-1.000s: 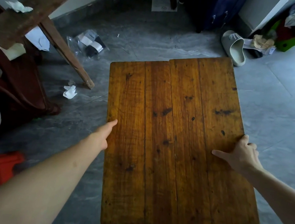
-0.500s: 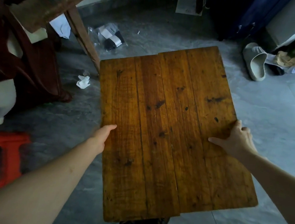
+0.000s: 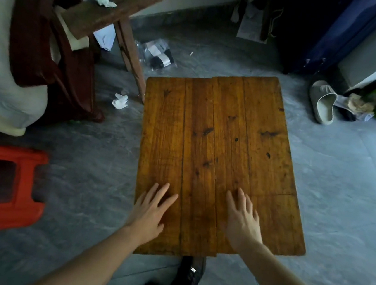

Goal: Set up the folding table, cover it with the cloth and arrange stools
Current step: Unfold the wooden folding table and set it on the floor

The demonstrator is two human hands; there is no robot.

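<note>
folding counter (image 3: 215, 160) standing at centre of the frame on the grey floor (image 3: 342, 185), plank top level and bare, no cloth on it. both forearms reaching in from the bottom edge, angled up toward the near end of the top. left hand (image 3: 150, 211) lying palm down near the lower left corner of the wood, fingers straight and spread, thumb side toward the middle, gripping nothing. right hand (image 3: 242, 220) lying palm down just right of the centre seam, fingers straight and slightly fanned, also released and holding nothing. hands well apart, roughly level with each other in the lower middle of the frame. red stool (image 3: 3, 190) at the left edge, on the floor, apart from the counter. dark shoe (image 3: 186, 282) at bottom centre below the near edge. wooden bench (image 3: 128, 4) running across the upper left, one leg coming down close to the counter's far left corner. pale slipper (image 3: 324, 104) at the upper right. crumpled tissue (image 3: 120, 101) on the floor left of the top.
</note>
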